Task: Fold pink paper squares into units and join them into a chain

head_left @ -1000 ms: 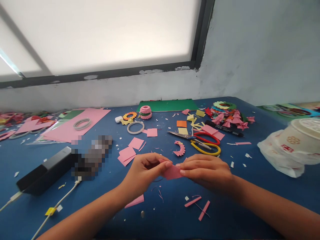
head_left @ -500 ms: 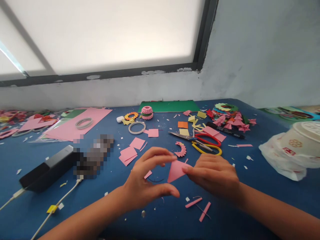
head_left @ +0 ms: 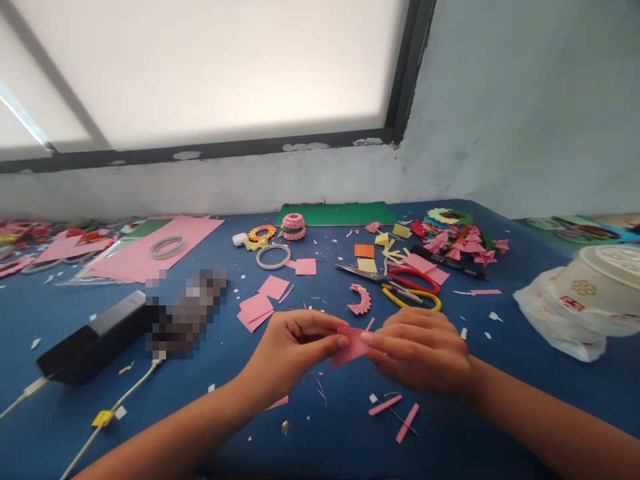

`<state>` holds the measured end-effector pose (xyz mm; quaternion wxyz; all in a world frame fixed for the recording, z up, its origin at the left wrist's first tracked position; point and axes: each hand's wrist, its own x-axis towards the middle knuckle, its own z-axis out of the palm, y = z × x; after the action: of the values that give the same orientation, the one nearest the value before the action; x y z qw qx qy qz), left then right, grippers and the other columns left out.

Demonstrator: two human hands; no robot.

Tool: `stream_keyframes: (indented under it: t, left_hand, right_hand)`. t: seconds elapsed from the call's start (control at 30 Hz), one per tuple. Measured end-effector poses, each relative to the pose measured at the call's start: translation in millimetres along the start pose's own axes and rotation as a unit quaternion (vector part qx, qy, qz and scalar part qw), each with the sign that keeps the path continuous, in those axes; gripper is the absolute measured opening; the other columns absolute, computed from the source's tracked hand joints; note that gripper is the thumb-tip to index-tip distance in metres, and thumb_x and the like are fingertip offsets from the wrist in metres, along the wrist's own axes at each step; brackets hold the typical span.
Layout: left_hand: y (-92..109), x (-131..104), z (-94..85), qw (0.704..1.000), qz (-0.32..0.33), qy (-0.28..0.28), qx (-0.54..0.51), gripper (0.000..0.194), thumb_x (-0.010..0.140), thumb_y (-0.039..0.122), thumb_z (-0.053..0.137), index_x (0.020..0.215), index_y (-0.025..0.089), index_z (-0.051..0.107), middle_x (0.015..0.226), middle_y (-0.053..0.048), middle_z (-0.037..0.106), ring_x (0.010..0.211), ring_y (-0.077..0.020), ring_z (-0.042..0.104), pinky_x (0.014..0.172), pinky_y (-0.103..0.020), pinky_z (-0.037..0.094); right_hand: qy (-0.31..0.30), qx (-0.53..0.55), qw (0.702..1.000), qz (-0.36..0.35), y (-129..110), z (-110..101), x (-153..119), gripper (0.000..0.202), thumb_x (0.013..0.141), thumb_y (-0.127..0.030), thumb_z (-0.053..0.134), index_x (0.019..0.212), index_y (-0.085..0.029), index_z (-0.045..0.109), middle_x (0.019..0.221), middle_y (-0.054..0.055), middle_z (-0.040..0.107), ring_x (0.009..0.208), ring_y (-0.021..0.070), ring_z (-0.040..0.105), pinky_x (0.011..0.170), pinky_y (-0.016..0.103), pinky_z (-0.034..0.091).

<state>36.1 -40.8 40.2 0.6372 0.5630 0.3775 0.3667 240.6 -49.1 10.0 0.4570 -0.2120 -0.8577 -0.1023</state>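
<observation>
Between my two hands is a small piece of pink paper [head_left: 350,349], held just above the blue table. My left hand [head_left: 300,350] pinches its left side between thumb and forefinger. On the opposite side, my right hand [head_left: 425,350] grips the paper with thumb and curled fingers. Beyond the hands lies a curved chain of folded pink paper pieces [head_left: 361,300]. Scissors [head_left: 400,283] with red and yellow handles rest behind my right hand. Pink paper squares [head_left: 256,310] lie behind my left hand, and pink strips [head_left: 407,423] are in front of my right.
A black power bank [head_left: 95,337] with a white cable sits at left, beside a blurred object [head_left: 193,310]. A tape roll [head_left: 273,256], a black marker [head_left: 450,262] and folded paper pieces [head_left: 470,243] lie farther back. A lidded cup [head_left: 600,287] in a plastic bag stands at right.
My left hand has closed from open fingers to a pinch on the paper's left side. The paper has turned and looks flatter. My right hand keeps its hold.
</observation>
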Motion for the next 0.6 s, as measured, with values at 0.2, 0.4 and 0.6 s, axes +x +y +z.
stream_keyframes:
  t: [0.2, 0.4, 0.6]
  left_hand:
    - [-1, -1, 0.7, 0.999, 0.039, 0.026, 0.028, 0.014, 0.067, 0.024, 0.072, 0.077, 0.014, 0.069, 0.064, -0.002, 0.071, 0.055, -0.013, 0.063, 0.056, -0.024, 0.053]
    - [-4, 0, 0.9, 0.998, 0.037, 0.021, 0.047, 0.016, 0.069, 0.026, 0.071, 0.081, 0.016, 0.069, 0.077, -0.004, 0.073, 0.07, -0.0158, 0.068, 0.065, -0.025, 0.055]
    - [-8, 0, 0.8, 0.992, 0.059, 0.032, 0.108, 0.01, 0.073, 0.026, 0.068, 0.079, 0.02, 0.073, 0.074, -0.002, 0.073, 0.068, -0.0138, 0.066, 0.061, -0.021, 0.053]
  right_hand:
    - [-0.005, 0.163, 0.941, 0.296, -9, 5, 8, 0.022, 0.081, -0.035, 0.057, 0.097, -0.02, 0.062, 0.066, 0.001, 0.067, 0.053, 0.0114, 0.059, 0.049, 0.021, 0.049]
    - [-0.058, 0.306, 0.857, 0.41, -14, 8, 12, 0.018, 0.082, -0.03, 0.057, 0.08, -0.018, 0.07, 0.068, 0.003, 0.069, 0.057, 0.0118, 0.061, 0.051, 0.02, 0.049]
    - [-0.022, 0.352, 0.817, 0.456, -19, 10, 15, 0.017, 0.077, -0.033, 0.064, 0.075, -0.018, 0.07, 0.061, 0.001, 0.067, 0.055, 0.011, 0.06, 0.049, 0.018, 0.048]
